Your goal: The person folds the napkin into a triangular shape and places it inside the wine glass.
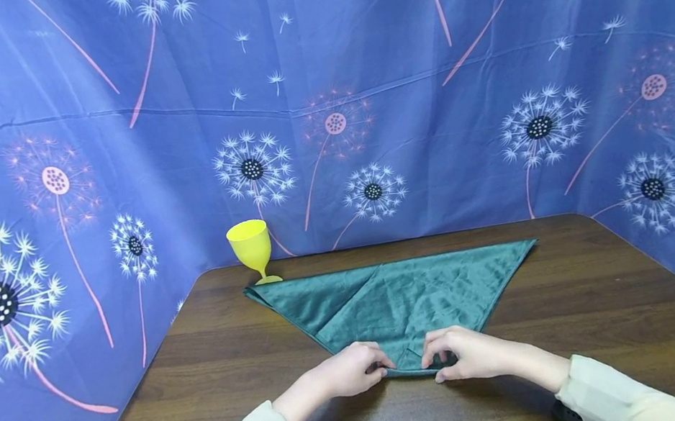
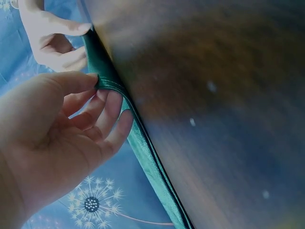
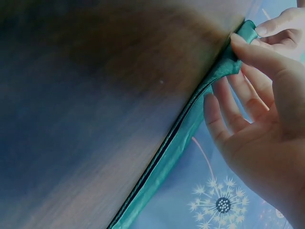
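Observation:
A green cloth (image 1: 391, 304) lies on the table with its long straight edge at the back and its sides narrowing toward the front, where the near edge is folded over. My left hand (image 1: 356, 368) pinches the left end of that folded edge between thumb and fingers; the left wrist view shows this hand (image 2: 71, 119) at the cloth (image 2: 102, 67). The right end is pinched by my right hand (image 1: 466, 353), a short gap away. In the right wrist view the thumb of my right hand (image 3: 267, 95) presses on the cloth (image 3: 190, 114).
A yellow goblet (image 1: 251, 246) stands upright at the back left of the brown wooden table (image 1: 221, 351), just behind the cloth's left corner. A blue curtain (image 1: 428, 117) with dandelion prints hangs behind the table and along both its sides.

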Tool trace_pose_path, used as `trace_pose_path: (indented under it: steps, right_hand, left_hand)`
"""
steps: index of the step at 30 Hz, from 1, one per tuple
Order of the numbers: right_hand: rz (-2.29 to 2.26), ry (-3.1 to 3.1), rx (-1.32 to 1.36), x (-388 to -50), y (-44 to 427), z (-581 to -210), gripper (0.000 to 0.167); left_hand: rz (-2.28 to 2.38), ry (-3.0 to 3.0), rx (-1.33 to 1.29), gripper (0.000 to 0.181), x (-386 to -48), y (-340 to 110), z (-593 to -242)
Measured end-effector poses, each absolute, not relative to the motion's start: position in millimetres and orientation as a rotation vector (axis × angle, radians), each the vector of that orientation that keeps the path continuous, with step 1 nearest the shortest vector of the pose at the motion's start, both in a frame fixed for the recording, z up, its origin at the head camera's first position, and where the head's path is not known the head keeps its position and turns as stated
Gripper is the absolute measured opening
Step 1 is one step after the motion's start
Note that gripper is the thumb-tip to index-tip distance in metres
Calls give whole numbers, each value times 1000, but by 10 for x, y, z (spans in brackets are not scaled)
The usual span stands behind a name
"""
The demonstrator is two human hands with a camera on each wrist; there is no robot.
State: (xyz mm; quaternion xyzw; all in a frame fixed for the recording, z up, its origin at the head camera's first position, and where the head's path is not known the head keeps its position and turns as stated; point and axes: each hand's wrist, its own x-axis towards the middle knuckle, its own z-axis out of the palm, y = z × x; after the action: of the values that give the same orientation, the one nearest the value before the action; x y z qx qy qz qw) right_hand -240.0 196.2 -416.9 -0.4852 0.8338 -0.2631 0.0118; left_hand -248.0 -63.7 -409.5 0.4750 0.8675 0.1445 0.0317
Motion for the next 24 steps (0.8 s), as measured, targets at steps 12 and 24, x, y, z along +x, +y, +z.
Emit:
trace_pose_path:
  steps: [12,24]
  right_hand:
    - [-840,2633,-1496,-2387,1948,-4131,12]
    - [-847,2696,-1466,-2395,1944,-4150,5]
  left_hand:
    - [521,2712,1449,9,-2497,-652,-4104]
    - [458,2784,1345,9,-2460,-621,-4092]
